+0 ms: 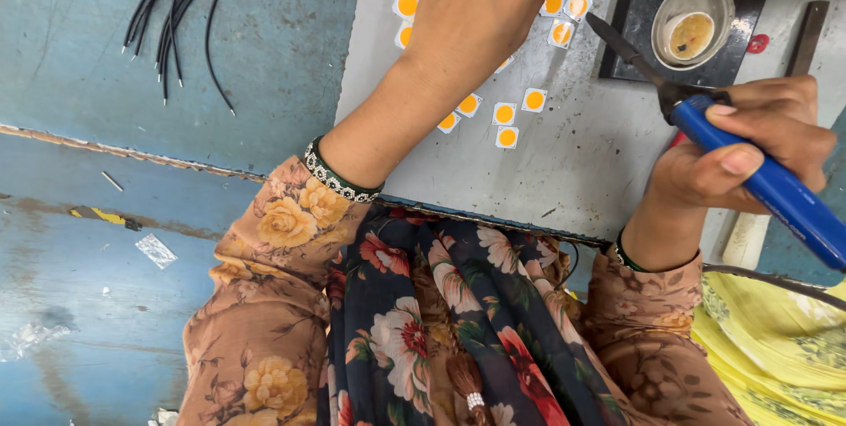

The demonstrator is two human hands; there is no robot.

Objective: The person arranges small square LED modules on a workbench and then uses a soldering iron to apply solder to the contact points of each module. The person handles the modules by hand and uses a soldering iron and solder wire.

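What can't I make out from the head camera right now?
- Left hand: fingertips cut off by the top edge, so whether it holds anything is unclear.
- Orange-and-white square chips: several hidden under that hand.
- Blue-handled soldering iron in the right hand: handle end cut off by the right edge.
- Small round dish: contents too small to identify.
- Black wires: far ends run off the top edge.

no packages, labels, signs, screens.
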